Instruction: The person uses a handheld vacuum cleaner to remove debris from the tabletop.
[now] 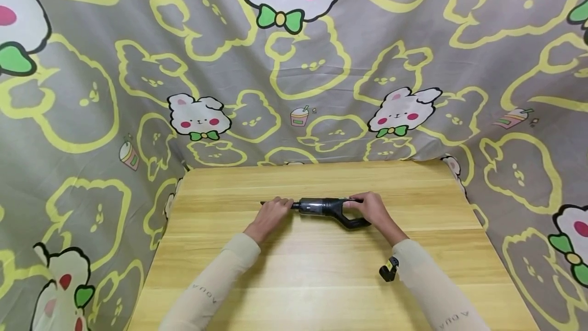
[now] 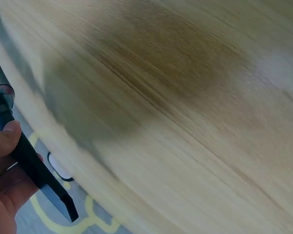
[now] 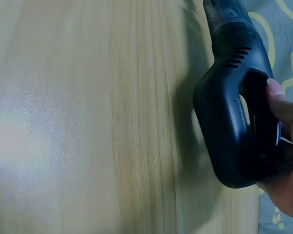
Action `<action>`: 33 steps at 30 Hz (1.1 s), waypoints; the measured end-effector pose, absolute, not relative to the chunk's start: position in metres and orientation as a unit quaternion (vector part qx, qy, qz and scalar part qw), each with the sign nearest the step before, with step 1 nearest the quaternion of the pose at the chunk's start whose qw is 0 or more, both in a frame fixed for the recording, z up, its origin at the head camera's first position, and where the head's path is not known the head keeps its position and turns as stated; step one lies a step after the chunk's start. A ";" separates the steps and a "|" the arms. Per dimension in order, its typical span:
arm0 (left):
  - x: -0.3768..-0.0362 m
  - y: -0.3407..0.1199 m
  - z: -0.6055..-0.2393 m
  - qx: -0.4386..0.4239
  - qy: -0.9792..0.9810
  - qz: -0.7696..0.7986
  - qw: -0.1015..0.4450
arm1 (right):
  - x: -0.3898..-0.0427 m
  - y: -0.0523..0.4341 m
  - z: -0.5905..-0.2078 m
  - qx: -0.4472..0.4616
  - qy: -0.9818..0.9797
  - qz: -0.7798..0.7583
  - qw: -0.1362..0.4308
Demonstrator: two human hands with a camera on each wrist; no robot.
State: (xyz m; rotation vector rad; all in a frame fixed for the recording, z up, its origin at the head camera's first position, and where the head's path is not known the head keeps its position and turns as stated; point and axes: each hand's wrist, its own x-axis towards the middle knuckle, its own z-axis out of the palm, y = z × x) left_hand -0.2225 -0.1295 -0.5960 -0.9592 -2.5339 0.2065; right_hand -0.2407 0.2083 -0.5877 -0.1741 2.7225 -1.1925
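A black handheld vacuum cleaner point(image 1: 335, 209) with a clear dust cup point(image 1: 311, 206) lies crosswise between the two hands, close over the table. My left hand point(image 1: 272, 213) grips its narrow black nozzle point(image 2: 29, 158); in the left wrist view the thumb presses one side and fingers pass behind, with the slanted tip poking out. At the other end, my right hand point(image 1: 371, 209) holds the looped handle point(image 3: 224, 126), its thumb point(image 3: 279, 100) along the upper bar in the right wrist view. Part of the right fingers is hidden behind the handle.
A light wooden table point(image 1: 303, 280) spreads under the arms. Grey curtain fabric point(image 1: 312, 75) with yellow outlines and white cartoon animals hangs behind it and along both sides. A small black camera point(image 1: 389, 268) is strapped at the right wrist.
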 end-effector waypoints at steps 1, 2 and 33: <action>-0.223 -0.129 -0.596 -0.345 -0.912 0.073 0.209 | -0.242 0.208 -0.588 -0.052 0.911 -0.400 0.086; -0.224 -0.128 -0.597 -0.345 -0.913 0.073 0.208 | -0.244 0.208 -0.588 -0.048 0.911 -0.400 0.088; -0.239 -0.116 -0.602 -0.328 -0.934 0.059 0.128 | -0.263 0.216 -0.604 -0.041 0.918 -0.387 0.081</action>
